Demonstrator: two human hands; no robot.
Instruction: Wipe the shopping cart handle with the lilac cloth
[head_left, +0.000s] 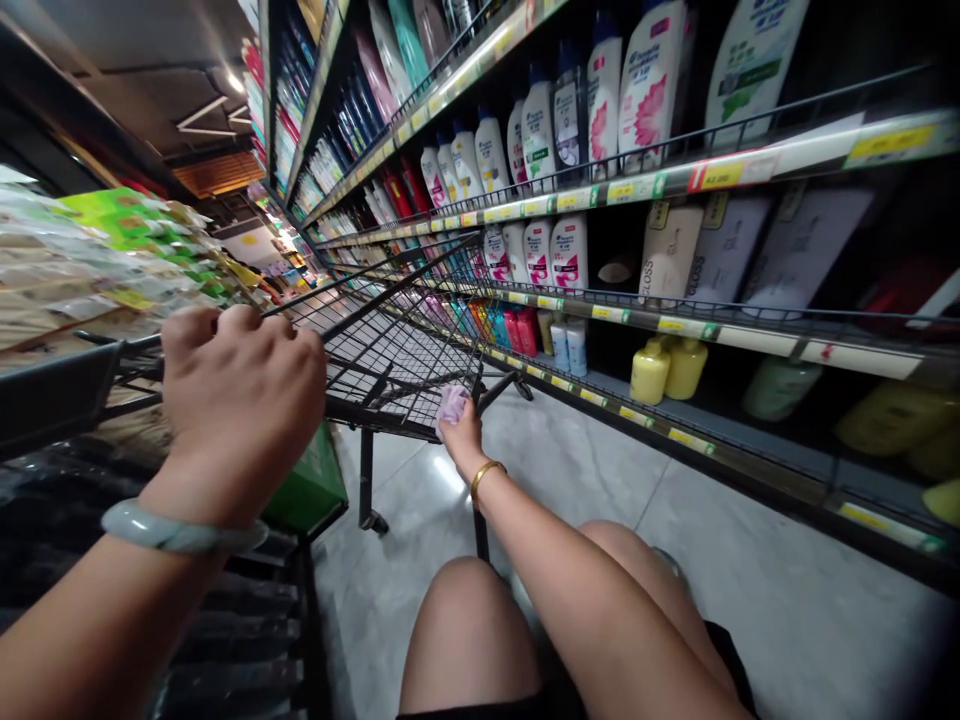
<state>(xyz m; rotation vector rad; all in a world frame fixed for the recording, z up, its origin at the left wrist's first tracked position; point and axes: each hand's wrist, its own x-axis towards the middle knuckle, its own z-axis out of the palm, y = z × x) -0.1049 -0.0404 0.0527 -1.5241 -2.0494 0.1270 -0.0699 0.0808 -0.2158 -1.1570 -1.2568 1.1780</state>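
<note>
My left hand (244, 385), with a pale jade bangle (184, 530) at the wrist, is closed around the handle bar of a black wire shopping cart (375, 345). Lower down, my right hand (465, 440) grips a crumpled light purple cloth (453, 403) and holds it against the cart's frame near the basket's lower edge. A gold bracelet (486, 478) circles that wrist. No goods show inside the cart's basket. My bent knees (469, 625) are close below the right arm.
Shelves of shampoo bottles (652, 80) run along the right, with yellow pump bottles (667, 370) on the bottom shelf. Packaged goods (90, 265) are stacked at left above a green panel (311, 485). A grey tiled floor (585, 450) lies beneath the cart.
</note>
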